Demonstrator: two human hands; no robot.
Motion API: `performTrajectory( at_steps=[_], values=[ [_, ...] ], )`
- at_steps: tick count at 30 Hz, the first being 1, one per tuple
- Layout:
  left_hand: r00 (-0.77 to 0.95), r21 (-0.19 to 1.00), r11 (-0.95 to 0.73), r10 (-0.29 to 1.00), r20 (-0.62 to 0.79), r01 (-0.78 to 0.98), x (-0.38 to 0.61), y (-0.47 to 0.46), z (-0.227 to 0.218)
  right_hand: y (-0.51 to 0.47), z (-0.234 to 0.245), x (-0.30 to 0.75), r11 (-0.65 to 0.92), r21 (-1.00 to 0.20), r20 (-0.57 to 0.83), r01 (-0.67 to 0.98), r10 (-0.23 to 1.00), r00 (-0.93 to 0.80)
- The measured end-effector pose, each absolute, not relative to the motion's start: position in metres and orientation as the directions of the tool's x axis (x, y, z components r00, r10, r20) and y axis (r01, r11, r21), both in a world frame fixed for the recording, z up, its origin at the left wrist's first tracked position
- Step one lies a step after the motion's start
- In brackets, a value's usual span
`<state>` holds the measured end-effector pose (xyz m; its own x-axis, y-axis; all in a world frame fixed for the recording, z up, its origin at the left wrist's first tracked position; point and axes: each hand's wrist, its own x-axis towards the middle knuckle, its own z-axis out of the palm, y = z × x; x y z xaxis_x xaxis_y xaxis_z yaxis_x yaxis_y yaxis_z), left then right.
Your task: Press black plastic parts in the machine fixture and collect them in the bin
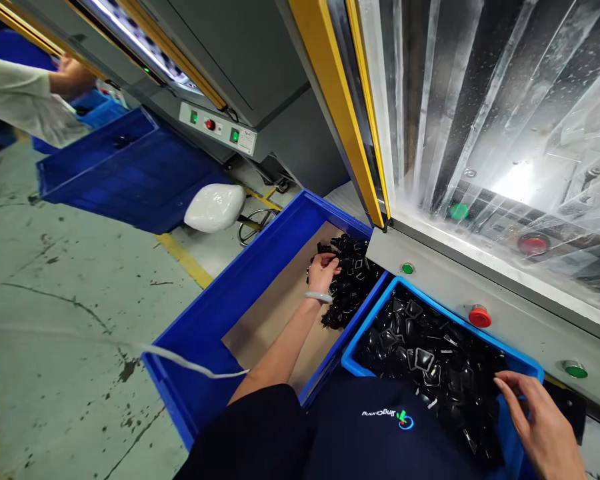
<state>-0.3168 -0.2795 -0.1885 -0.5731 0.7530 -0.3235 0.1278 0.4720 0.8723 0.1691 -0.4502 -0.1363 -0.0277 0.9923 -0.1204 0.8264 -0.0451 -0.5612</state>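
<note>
Dark shirt (380, 427) hiding blue crate's (450, 310) near edge, right hand (540, 420) cut off

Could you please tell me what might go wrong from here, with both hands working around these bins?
The pale bangle above the left hand could catch on the glossy black pieces in the deep blue bin. The red push-button sits just beside the lighter blue crate, so a stray move of the right hand might press it. Pieces heaped near that crate's rim could also spill.
</note>
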Motion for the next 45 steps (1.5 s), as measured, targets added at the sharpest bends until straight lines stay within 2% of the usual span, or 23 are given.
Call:
performTrajectory(
  at_steps=[3,5,7,8,10,11,13,15,17,20,22,25,29,34,38,42,45],
  values=[
    [-0.412,0.858,0.462,0.753,-0.513,-0.224,-0.295,-0.284,-0.162,-0.43,-0.109,0.142,-0.192,-0.696,-0.177,0.692,0.98,0.094],
    [-0.172,0.719,0.48,0.759,-0.628,-0.503,-0.266,-0.288,-0.145,-0.414,-0.09,0.114,-0.253,-0.791,-0.21,0.557,0.967,0.141],
    [0.058,0.581,0.506,0.783,-0.619,-0.637,-0.23,-0.294,-0.13,-0.397,-0.073,0.086,-0.277,-0.883,-0.23,0.378,0.959,0.165],
    [0.119,0.58,0.503,0.811,-0.573,-0.64,-0.212,-0.297,-0.124,-0.388,-0.066,0.074,-0.28,-0.917,-0.237,0.283,0.955,0.176],
    [0.134,0.681,0.415,0.894,-0.427,-0.604,-0.178,-0.304,-0.114,-0.372,-0.055,0.058,-0.279,-0.954,-0.255,0.109,0.947,0.193],
    [0.099,0.762,0.318,0.942,-0.32,-0.564,-0.164,-0.307,-0.111,-0.365,-0.051,0.054,-0.278,-0.96,-0.265,0.038,0.943,0.202],
    [0.006,0.899,0.051,0.999,-0.054,-0.436,-0.143,-0.312,-0.107,-0.356,-0.046,0.051,-0.279,-0.958,-0.286,-0.062,0.934,0.216],
    [-0.039,0.943,-0.197,0.98,0.193,-0.268,-0.13,-0.315,-0.105,-0.351,-0.045,0.053,-0.287,-0.954,-0.3,-0.09,0.924,0.239],
    [-0.038,0.925,-0.369,0.929,0.367,-0.093,-0.123,-0.318,-0.102,-0.35,-0.046,0.053,-0.314,-0.948,-0.317,-0.057,0.907,0.278],
    [-0.018,0.827,-0.541,0.835,0.55,0.151,-0.116,-0.321,-0.099,-0.349,-0.053,0.048,-0.343,-0.939,-0.32,0.014,0.891,0.323],
    [0.0,0.753,-0.613,0.775,0.632,0.238,-0.113,-0.322,-0.099,-0.35,-0.058,0.043,-0.341,-0.94,-0.313,0.025,0.889,0.334],
    [0.026,0.679,-0.677,0.713,0.701,0.285,-0.108,-0.323,-0.101,-0.351,-0.064,0.041,-0.359,-0.932,-0.355,-0.057,0.866,0.351],
    [0.005,0.693,-0.663,0.724,0.69,0.285,-0.103,-0.325,-0.106,-0.352,-0.066,0.044,-0.348,-0.933,-0.359,-0.096,0.861,0.361],
    [-0.041,0.88,-0.447,0.888,0.459,0.161,-0.097,-0.326,-0.105,-0.351,-0.064,0.046,-0.28,-0.96,-0.265,-0.004,0.902,0.341],
    [-0.065,0.918,-0.391,0.916,0.395,0.069,-0.092,-0.324,-0.1,-0.349,-0.067,0.049,-0.293,-0.946,-0.322,-0.139,0.906,0.276],
    [-0.003,0.934,-0.301,0.952,0.306,-0.195,-0.085,-0.318,-0.092,-0.343,-0.071,0.054,-0.243,-0.946,-0.302,-0.214,0.901,0.311],
    [0.098,0.918,-0.132,0.979,0.181,-0.374,-0.078,-0.306,-0.087,-0.336,-0.069,0.057,-0.194,-0.959,-0.259,-0.206,0.896,0.36]
  ],
)
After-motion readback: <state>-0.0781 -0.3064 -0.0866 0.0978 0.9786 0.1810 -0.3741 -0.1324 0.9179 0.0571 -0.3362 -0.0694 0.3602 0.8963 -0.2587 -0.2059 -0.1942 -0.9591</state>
